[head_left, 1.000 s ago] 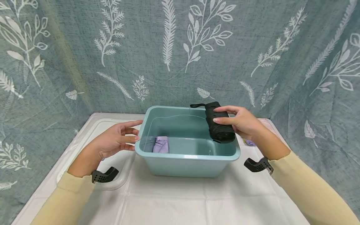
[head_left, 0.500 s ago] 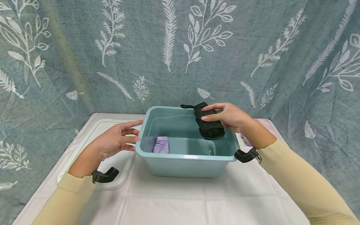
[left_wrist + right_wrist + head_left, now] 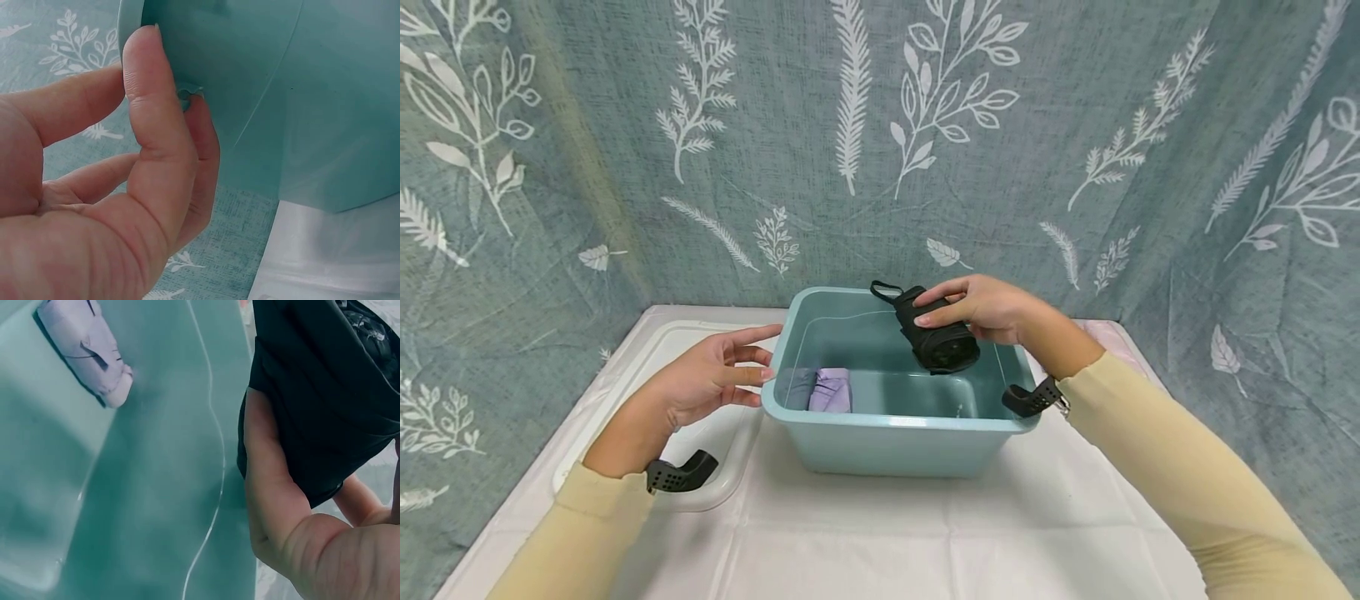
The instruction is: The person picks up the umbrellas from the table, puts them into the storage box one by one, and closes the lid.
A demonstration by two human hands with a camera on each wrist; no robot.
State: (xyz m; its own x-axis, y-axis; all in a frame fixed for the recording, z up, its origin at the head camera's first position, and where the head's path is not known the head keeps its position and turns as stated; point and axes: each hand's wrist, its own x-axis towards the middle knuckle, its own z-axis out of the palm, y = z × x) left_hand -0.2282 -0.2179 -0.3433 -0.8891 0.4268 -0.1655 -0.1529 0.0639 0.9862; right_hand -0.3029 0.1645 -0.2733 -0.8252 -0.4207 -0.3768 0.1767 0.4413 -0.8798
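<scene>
In the head view my right hand (image 3: 992, 307) grips a black folded umbrella (image 3: 942, 342) with a wrist loop at its far end, tilted over the right half of a teal plastic bin (image 3: 895, 422). The right wrist view shows thumb and fingers wrapped round the black umbrella (image 3: 319, 394). My left hand (image 3: 703, 377) holds the bin's left rim, thumb over the edge; the left wrist view shows the thumb (image 3: 153, 94) and a fingertip pinching that rim. A lavender rolled bundle (image 3: 831, 390) with a small strap lies at the left inside the bin.
A white lid (image 3: 715, 492) lies on the left of the white-covered table (image 3: 850, 533), partly under my left forearm. Something pink (image 3: 1112, 337) lies at the back right behind my right arm. A patterned teal curtain (image 3: 790, 150) hangs close behind the bin.
My right hand has carried the black umbrella leftward, from the bin's right end further over its inside. The left hand has stayed at the rim.
</scene>
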